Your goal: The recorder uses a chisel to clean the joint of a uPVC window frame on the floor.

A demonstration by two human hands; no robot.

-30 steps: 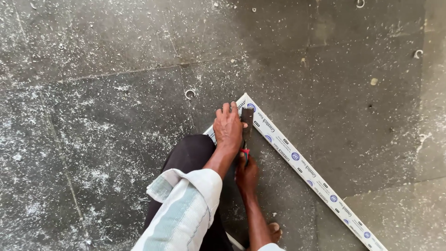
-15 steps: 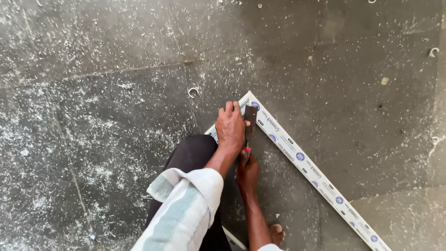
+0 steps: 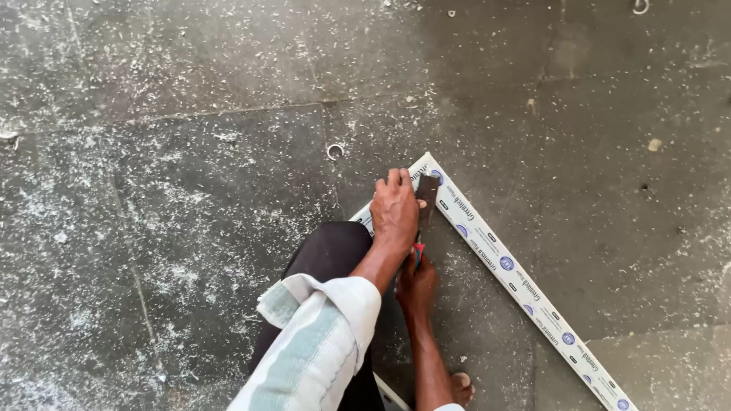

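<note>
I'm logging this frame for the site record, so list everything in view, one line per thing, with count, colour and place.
Long strip: one, white with blue round marks and dark print, lying on the floor from centre down to the lower right.
Flat tool blade: one, dark brown, set on the strip's upper end.
Tool handle: one, red with some blue, between the two hands.
Small rings: two, pale, one left of the strip's end, one at the top right edge.
Floor: grey slabs, strewn with white shavings and dust.
Sleeve: one, white and pale green, bottom centre.
Knee: dark trousers, centre.
Bare foot: one, bottom edge.
Left hand: pressing on the blade.
Right hand: gripping the handle.
</note>
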